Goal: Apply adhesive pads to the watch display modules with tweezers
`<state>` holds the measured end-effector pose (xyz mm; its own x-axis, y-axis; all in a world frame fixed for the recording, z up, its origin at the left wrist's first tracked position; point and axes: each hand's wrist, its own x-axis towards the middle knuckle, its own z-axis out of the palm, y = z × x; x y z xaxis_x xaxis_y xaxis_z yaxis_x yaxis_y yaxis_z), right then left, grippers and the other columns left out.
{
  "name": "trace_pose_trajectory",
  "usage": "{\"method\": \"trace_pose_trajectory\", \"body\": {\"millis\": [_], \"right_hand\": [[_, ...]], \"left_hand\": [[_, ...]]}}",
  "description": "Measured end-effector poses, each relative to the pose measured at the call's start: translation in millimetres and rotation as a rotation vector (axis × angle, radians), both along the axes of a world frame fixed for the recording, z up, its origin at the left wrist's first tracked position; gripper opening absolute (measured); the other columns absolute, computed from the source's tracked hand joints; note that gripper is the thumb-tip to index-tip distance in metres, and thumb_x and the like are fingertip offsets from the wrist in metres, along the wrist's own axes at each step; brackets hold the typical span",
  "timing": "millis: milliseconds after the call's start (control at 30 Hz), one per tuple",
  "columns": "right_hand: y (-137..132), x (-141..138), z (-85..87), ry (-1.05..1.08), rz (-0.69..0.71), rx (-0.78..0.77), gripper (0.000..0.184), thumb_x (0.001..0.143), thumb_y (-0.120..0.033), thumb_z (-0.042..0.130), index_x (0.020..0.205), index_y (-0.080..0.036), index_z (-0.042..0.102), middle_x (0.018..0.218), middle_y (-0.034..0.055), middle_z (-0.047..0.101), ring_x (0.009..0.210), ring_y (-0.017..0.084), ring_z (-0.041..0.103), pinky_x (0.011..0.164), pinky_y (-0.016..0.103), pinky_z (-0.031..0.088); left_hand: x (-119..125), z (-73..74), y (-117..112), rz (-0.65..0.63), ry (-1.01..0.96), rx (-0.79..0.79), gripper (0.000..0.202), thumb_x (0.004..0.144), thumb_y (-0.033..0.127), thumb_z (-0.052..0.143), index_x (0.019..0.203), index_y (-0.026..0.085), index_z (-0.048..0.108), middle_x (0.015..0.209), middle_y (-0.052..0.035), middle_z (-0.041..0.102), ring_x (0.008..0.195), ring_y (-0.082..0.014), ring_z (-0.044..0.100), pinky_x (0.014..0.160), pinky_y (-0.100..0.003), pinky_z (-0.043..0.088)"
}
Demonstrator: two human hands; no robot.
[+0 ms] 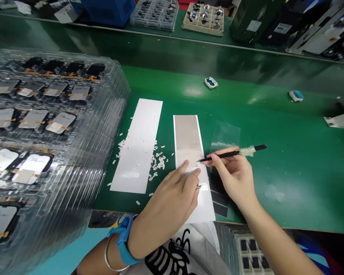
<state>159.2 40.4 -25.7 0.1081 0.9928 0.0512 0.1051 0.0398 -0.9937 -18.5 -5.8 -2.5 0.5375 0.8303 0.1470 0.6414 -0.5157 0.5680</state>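
Observation:
A white-edged strip sheet (pixel 189 137) with a grey-beige upper part lies on the green table. My left hand (pixel 174 193) rests on its lower white part, index finger stretched out and pressing near the border of the grey area. In my right hand (pixel 235 172) is a slim black pointed tool (pixel 227 154), with clear tape wound round its rear. Its tip is at the sheet's right side, close to my left fingertips. Partly under my right hand lies a clear film (pixel 225 133) with dark rectangular strips (pixel 220 210) at its lower end.
A white strip sheet (pixel 137 149) lies to the left, with small white scraps (pixel 159 161) around it. Stacked clear trays (pixel 103 114) of small display parts rise at the far left. Two small white-rimmed pieces (pixel 211 82) lie farther back, before a shelf (pixel 166 32) holding boxes and trays.

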Motion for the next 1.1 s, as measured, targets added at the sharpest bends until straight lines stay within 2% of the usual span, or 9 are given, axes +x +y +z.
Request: {"method": "trace_pose_trajectory", "body": {"millis": [167, 267, 333, 467, 533, 600, 700, 833, 1100], "right_hand": [[3.8, -1.2, 5.5, 0.080, 0.044, -0.040, 0.026, 0.083, -0.037, 0.079, 0.083, -0.019, 0.060, 0.070, 0.0017, 0.070, 0.062, 0.018, 0.073, 0.065, 0.029, 0.065], [5.2, 3.8, 9.8, 0.134, 0.053, -0.059, 0.025, 0.083, -0.035, 0.079, 0.084, -0.020, 0.060, 0.074, 0.0026, 0.072, 0.062, 0.019, 0.074, 0.064, 0.029, 0.064], [3.2, 6.7, 14.6, 0.200, 0.002, -0.038, 0.023, 0.083, -0.034, 0.079, 0.085, -0.020, 0.061, 0.078, 0.0025, 0.074, 0.062, 0.018, 0.074, 0.065, 0.028, 0.064], [-13.6, -3.6, 28.3, 0.276, -0.169, 0.078, 0.016, 0.086, -0.026, 0.076, 0.088, -0.021, 0.060, 0.079, 0.0009, 0.072, 0.065, 0.017, 0.074, 0.065, 0.027, 0.065], [-26.0, -17.9, 33.0, 0.279, -0.236, 0.178, 0.011, 0.089, -0.020, 0.071, 0.089, -0.021, 0.061, 0.080, -0.0003, 0.069, 0.073, 0.019, 0.075, 0.063, 0.029, 0.065], [-36.7, -33.8, 34.0, 0.298, -0.256, 0.247, 0.010, 0.091, -0.017, 0.067, 0.092, -0.022, 0.059, 0.082, 0.0005, 0.067, 0.080, 0.021, 0.075, 0.063, 0.031, 0.066], [-44.8, -51.4, 30.3, 0.280, -0.245, 0.279, 0.010, 0.095, -0.017, 0.061, 0.096, -0.024, 0.053, 0.085, 0.0015, 0.067, 0.082, 0.022, 0.075, 0.062, 0.033, 0.066], [-44.8, -57.7, 25.2, 0.257, -0.220, 0.289, 0.011, 0.097, -0.019, 0.058, 0.097, -0.026, 0.050, 0.087, 0.0018, 0.067, 0.082, 0.023, 0.076, 0.062, 0.035, 0.067], [-42.8, -56.7, 22.5, 0.235, -0.275, 0.297, 0.011, 0.096, -0.020, 0.061, 0.095, -0.025, 0.051, 0.085, 0.0017, 0.065, 0.081, 0.022, 0.075, 0.062, 0.036, 0.067]], "left_hand": [[-0.1, -0.1, 1.2, 0.000, -0.022, -0.046, 0.021, 0.098, 0.010, 0.043, 0.118, 0.012, 0.048, 0.124, -0.0225, 0.066, 0.141, -0.0397, 0.043, 0.102, -0.056, 0.051], [0.8, 1.6, 1.9, 0.023, -0.073, -0.088, 0.019, 0.098, 0.010, 0.042, 0.116, 0.014, 0.050, 0.122, -0.0210, 0.067, 0.142, -0.0390, 0.043, 0.103, -0.057, 0.049], [0.6, 3.0, 2.3, 0.075, -0.155, -0.132, 0.015, 0.100, 0.014, 0.041, 0.111, 0.015, 0.051, 0.118, -0.0195, 0.068, 0.135, -0.0382, 0.051, 0.099, -0.056, 0.050], [-0.4, 4.4, 2.1, 0.313, -0.516, -0.366, 0.008, 0.103, 0.027, 0.044, 0.106, 0.021, 0.049, 0.100, -0.0092, 0.070, 0.093, -0.0238, 0.070, 0.075, -0.038, 0.055], [0.5, 4.2, 1.9, 0.385, -0.783, -0.525, 0.008, 0.104, 0.032, 0.044, 0.108, 0.024, 0.044, 0.089, -0.0028, 0.069, 0.071, -0.0147, 0.067, 0.064, -0.028, 0.052], [2.5, 3.9, 1.9, 0.373, -1.026, -0.649, 0.008, 0.105, 0.033, 0.042, 0.108, 0.025, 0.041, 0.079, 0.0020, 0.065, 0.057, -0.0090, 0.058, 0.056, -0.022, 0.047], [5.6, 4.0, 1.6, 0.319, -1.232, -0.752, 0.009, 0.106, 0.034, 0.040, 0.105, 0.025, 0.039, 0.074, 0.0041, 0.061, 0.052, -0.0068, 0.048, 0.053, -0.020, 0.041], [6.7, 3.5, -0.1, 0.318, -1.277, -0.749, 0.016, 0.105, 0.041, 0.042, 0.107, 0.025, 0.040, 0.077, 0.0022, 0.061, 0.055, -0.0082, 0.045, 0.055, -0.022, 0.039], [10.2, 0.5, -1.0, 0.326, -1.250, -0.706, 0.014, 0.105, 0.038, 0.041, 0.110, 0.025, 0.041, 0.079, 0.0008, 0.062, 0.057, -0.0095, 0.045, 0.056, -0.023, 0.042]]}}
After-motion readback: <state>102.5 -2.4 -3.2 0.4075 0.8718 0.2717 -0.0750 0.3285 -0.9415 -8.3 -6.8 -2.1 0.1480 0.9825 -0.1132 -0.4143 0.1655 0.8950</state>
